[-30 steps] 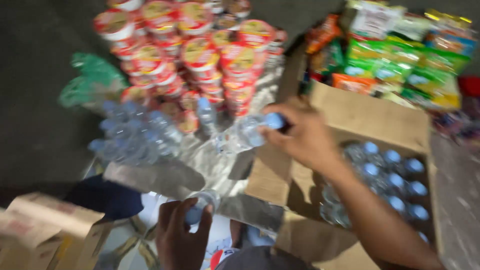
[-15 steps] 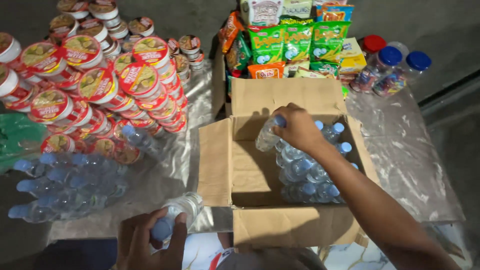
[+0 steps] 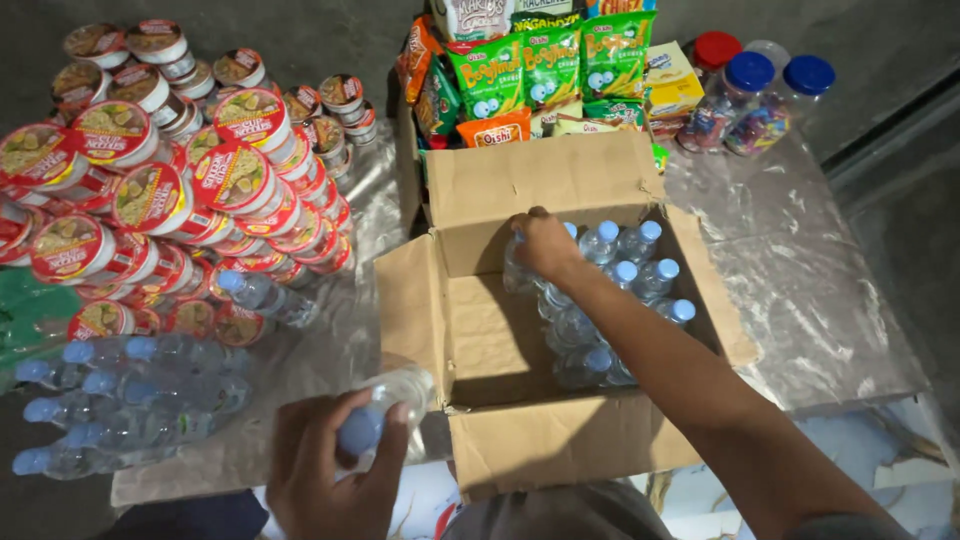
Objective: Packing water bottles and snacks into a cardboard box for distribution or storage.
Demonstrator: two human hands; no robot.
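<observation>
The right hand (image 3: 545,243) reaches into the open cardboard box (image 3: 520,300), its fingers curled around the top of a water bottle (image 3: 522,272) standing at the box's rear left, beside the other blue-capped bottles (image 3: 625,290) that fill the right half of the box. The left half of the box floor is bare cardboard. The left hand (image 3: 330,475) is at the lower edge of the view, in front of the box's left flap, closed around the capped end of a second clear bottle (image 3: 385,405) that lies tilted, base toward the box. More bottles (image 3: 120,395) lie on their sides on the silver sheet (image 3: 800,260) to the left. A stack of instant noodle cups (image 3: 160,190) rises behind them. Green snack bags (image 3: 545,65) and blue-lidded jars (image 3: 765,95) stand behind the box.
</observation>
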